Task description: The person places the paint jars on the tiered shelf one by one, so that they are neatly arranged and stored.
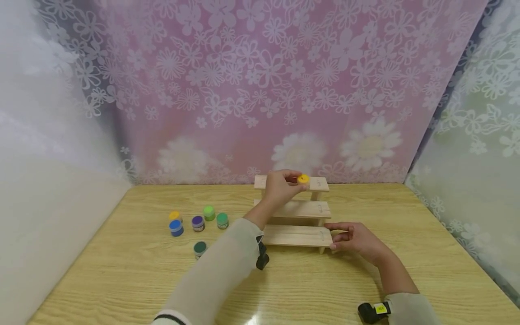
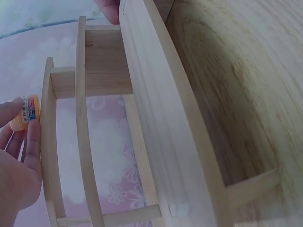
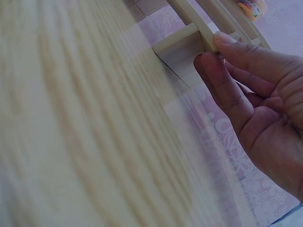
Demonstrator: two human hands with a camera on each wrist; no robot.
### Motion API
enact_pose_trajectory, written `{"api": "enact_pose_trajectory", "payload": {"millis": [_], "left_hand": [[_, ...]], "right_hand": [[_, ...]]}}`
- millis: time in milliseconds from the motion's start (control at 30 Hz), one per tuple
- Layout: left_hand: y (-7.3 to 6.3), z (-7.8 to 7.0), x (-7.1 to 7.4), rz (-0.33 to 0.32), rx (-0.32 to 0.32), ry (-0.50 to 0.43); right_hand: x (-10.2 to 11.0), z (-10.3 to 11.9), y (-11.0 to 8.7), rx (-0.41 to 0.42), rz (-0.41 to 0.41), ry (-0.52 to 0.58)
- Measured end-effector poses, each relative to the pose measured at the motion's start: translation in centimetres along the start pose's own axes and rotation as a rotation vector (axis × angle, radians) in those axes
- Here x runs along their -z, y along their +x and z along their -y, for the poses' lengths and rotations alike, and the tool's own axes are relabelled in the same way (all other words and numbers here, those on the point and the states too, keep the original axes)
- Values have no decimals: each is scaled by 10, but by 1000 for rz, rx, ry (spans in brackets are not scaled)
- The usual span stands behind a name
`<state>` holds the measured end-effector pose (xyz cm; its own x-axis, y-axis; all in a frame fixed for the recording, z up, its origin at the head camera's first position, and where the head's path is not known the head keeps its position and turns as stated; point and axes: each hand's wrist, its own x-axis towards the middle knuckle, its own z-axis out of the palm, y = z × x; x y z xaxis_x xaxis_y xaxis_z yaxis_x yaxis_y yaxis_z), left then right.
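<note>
My left hand (image 1: 279,188) reaches over a three-tier wooden stand (image 1: 296,235) and pinches a small paint jar (image 1: 303,179) with a yellow-orange lid. The jar is at the top tier, right of its middle; in the left wrist view, the labelled jar (image 2: 29,112) sits between thumb and fingers, close against the top board (image 2: 49,156). Whether it bears its weight on the board, I cannot tell. At the right end of the lowest tier, my right hand (image 1: 359,241) grips the board's end; the right wrist view shows thumb and fingertips (image 3: 213,61) at its edge.
Left of the stand, several paint jars are grouped on the wooden table (image 1: 122,271): yellow (image 1: 174,215), blue (image 1: 176,229), purple (image 1: 198,223), light green (image 1: 209,213) and green (image 1: 222,220). A dark green jar (image 1: 200,248) stands nearer, beside my left sleeve (image 1: 219,271). Behind hangs a flowered curtain (image 1: 243,90).
</note>
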<state>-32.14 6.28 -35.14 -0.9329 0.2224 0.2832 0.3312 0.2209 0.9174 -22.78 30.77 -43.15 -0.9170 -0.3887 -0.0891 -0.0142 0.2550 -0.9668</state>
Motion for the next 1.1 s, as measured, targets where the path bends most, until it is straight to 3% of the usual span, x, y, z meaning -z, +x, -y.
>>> {"api": "enact_pose_trajectory", "payload": {"millis": [300,733,1100], "left_hand": [[6,-4,-14,-32,-24,103],[11,-8,-27,-11,-73,202],[10,-5,-31,-39,-52,173]], "right_hand": [[1,0,-1,3,-1,-14],[1,-2,0,-6,-6,-21],[0,-1,0,-22,-1,-15]]}}
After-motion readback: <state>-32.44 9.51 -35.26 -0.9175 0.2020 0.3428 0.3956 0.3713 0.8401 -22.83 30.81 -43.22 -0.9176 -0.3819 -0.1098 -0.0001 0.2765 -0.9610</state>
